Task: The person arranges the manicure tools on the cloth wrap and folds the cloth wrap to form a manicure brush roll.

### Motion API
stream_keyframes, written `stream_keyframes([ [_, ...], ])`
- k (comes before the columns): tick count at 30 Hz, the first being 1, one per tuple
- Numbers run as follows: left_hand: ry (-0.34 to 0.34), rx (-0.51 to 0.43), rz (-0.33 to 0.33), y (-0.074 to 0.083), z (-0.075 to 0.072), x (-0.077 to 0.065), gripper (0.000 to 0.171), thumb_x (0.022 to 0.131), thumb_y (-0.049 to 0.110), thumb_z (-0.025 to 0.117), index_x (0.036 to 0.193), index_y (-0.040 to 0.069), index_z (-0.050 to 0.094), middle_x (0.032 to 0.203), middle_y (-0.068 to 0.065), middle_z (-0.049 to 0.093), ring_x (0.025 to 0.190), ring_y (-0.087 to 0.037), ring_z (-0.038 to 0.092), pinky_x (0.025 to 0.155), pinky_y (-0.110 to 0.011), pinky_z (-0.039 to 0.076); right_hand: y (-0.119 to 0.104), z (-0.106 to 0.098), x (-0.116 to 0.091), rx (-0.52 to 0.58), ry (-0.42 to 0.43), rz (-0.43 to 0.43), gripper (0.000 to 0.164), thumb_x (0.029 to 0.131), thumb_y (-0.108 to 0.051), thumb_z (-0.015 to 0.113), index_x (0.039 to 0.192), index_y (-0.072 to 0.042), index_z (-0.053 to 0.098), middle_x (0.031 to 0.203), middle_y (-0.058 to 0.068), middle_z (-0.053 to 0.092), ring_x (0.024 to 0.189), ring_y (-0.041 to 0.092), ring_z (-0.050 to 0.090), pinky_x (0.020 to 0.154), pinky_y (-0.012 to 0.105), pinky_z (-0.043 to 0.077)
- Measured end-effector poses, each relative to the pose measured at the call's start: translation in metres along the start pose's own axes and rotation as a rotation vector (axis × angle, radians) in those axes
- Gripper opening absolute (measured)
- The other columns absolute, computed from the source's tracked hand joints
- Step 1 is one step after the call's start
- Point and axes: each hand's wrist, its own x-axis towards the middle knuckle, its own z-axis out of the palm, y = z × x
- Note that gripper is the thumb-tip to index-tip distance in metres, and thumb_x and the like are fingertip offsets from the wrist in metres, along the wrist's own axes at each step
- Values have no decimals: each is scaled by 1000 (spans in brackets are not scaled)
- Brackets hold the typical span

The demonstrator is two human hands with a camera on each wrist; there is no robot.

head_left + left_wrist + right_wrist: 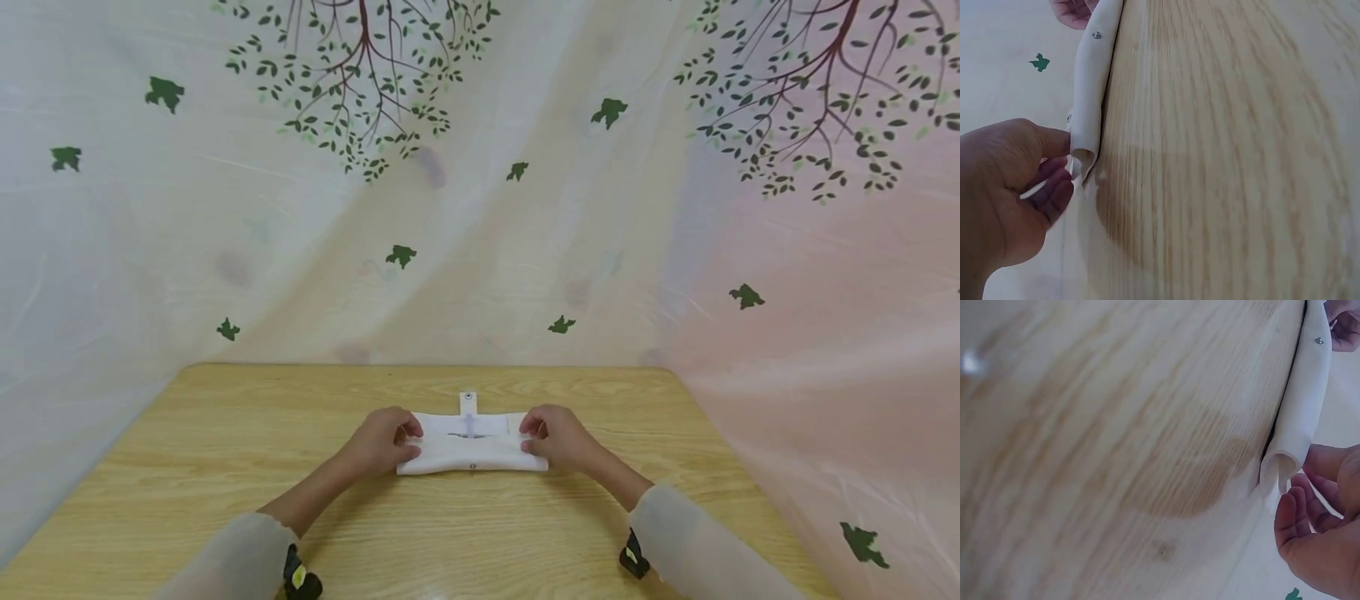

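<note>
A white soft pouch [472,452] with a snap strap [468,403] lies on the table in the head view. Its near edge curls over in a rounded roll bearing a metal snap [1097,35]. At the left end, my left hand [386,442] pinches the pouch between thumb and fingers. My right hand [562,437] grips the opposite end the same way. In the right wrist view the roll's open end [1280,465] shows beside the right hand's fingers. A thin dark line marks the middle of the upper face; what it is, I cannot tell.
The wood-grain table [480,533] extends around the pouch on all sides. Behind it hangs a pale curtain [480,217] printed with branches and green birds, which also runs along the right side. Each sleeve has a dark band at the wrist.
</note>
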Motion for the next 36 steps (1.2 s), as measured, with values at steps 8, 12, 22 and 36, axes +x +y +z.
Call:
stream_keyframes([
  [8, -100, 129, 353, -7, 2, 4, 15, 92, -2, 69, 95, 10, 78, 96, 1, 75, 96, -17, 69, 88, -42, 54, -9, 3, -5, -288, -119, -315, 13, 99, -7, 66, 108, -8, 75, 105, 1, 73, 100, 18, 66, 90, 38, 53],
  [12, -131, 198, 412, -5, 3, 2, 17, 98, 1, 62, 101, 10, 77, 103, 1, 74, 101, -18, 66, 92, -43, 50, -16, 5, -12, -394, -173, -366, 20, 103, -21, 63, 113, -7, 72, 114, 4, 70, 110, 23, 63, 96, 42, 50],
  [22, -172, 211, 401, -3, 4, -3, 21, 103, 26, 60, 112, 14, 75, 113, 2, 70, 109, -19, 61, 104, -50, 44, -19, 5, -20, -549, -162, -441, 28, 94, -27, 75, 115, -9, 70, 109, 2, 68, 99, 18, 60, 87, 34, 51],
  [36, -180, 323, 432, 1, 7, -8, 30, 94, 34, 74, 122, 23, 71, 119, 2, 63, 106, -18, 54, 93, -39, 47, -30, 8, -22, -713, -214, -379, 20, 95, -26, 75, 106, -12, 66, 100, -1, 63, 90, 13, 57, 79, 30, 50],
])
